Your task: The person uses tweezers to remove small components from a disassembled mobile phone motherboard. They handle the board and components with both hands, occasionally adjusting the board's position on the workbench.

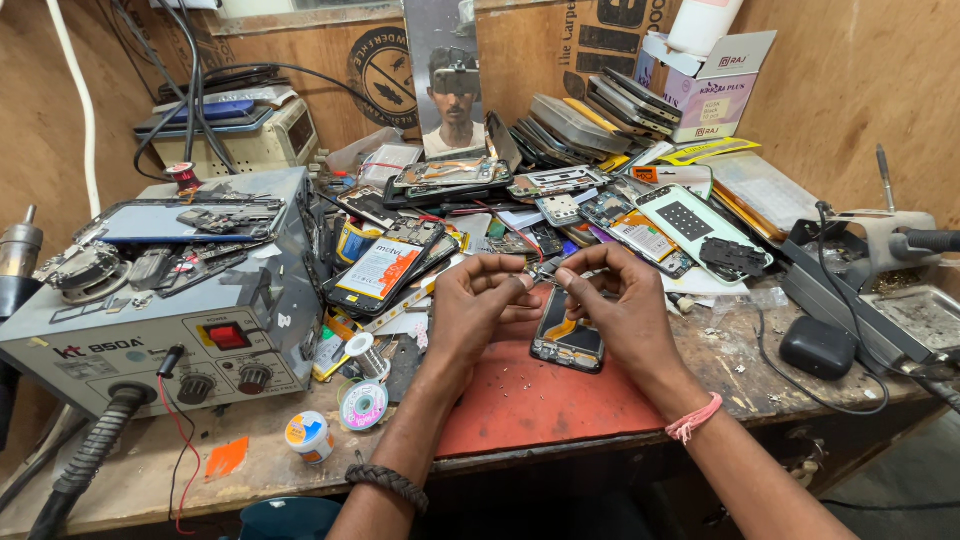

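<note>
My left hand (480, 305) and my right hand (612, 300) meet above a red work mat (540, 400), fingertips pinched together on a small dark metal part (545, 268). The part is too small to identify. Just under the hands lies an opened phone (568, 340) with its back off, showing an orange strip inside. A braided dark band circles my left wrist and a pink thread band my right wrist.
A grey hot-air rework station (170, 330) with a red switch stands at left, phone parts on top. Piles of dismantled phones (560, 150) fill the back. Solder wire spools (362, 400), a small round tin (309, 436), a soldering iron stand (890, 260) and a black adapter (818, 347) sit around.
</note>
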